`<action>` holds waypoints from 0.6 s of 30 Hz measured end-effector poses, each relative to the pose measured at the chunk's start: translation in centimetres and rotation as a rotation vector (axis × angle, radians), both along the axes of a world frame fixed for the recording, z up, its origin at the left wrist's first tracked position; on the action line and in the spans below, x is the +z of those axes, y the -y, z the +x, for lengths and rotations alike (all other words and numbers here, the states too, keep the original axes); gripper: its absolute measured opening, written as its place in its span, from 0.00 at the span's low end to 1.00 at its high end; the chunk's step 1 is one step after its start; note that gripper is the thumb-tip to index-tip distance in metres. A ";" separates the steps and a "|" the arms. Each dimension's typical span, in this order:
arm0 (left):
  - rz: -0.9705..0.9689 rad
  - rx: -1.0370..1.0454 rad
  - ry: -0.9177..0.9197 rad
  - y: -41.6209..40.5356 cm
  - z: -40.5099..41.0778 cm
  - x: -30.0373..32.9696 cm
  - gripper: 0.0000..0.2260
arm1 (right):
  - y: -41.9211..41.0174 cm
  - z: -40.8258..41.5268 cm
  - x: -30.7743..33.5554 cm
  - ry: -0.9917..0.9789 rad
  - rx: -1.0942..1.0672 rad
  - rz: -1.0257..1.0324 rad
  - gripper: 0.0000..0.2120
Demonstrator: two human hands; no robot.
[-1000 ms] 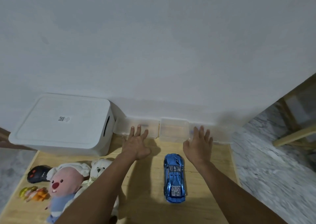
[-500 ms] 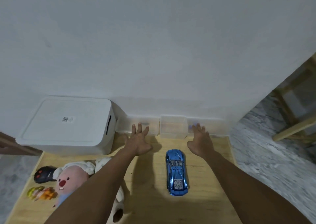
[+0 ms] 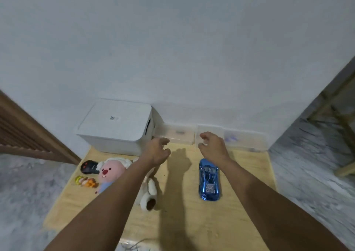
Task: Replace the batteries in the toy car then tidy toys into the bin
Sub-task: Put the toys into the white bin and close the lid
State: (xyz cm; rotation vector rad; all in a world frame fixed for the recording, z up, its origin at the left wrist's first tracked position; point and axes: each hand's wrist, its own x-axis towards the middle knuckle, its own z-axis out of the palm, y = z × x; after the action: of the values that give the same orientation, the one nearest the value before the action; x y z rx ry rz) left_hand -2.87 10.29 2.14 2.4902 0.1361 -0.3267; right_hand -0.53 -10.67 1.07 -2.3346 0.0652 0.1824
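Glossy blue toy car point(image 3: 209, 179) lies on the pale wooden worktop point(image 3: 182, 222), just below the right hand point(image 3: 212, 145). Both hands' fingers curl loosely, holding nothing; left hand point(image 3: 156, 152) hovers beside the smooth white lidded bin point(image 3: 117, 126).

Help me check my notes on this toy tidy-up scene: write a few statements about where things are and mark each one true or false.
1. The shiny blue toy car lies on the pale wooden board. True.
2. The white plastic storage bin has its lid off. False: the lid is on.
3. The right hand grips the car. False: it hovers beyond the car, holding nothing.
4. The pink-faced plush toy lies in front of the bin. True.
5. The black remote control lies to the right of the car. False: it lies far to the left, beside the plush.
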 end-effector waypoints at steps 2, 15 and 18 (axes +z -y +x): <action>-0.013 0.042 0.009 -1.3 -1.8 0.7 0.18 | -0.6 -1.1 0.6 -0.006 0.005 0.022 0.19; -0.078 0.361 0.061 -10.9 -4.6 4.2 0.06 | -8.1 -3.2 4.8 -0.103 0.043 0.168 0.18; -0.307 0.619 0.035 -14.2 -3.9 4.4 0.05 | -11.5 -2.6 5.5 -0.176 -0.002 0.244 0.12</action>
State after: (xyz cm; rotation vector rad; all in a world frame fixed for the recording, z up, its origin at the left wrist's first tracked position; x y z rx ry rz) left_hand -6.72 24.48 6.58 2.0247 0.7607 -0.0356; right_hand -3.17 0.82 6.58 -2.0713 0.1247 0.3733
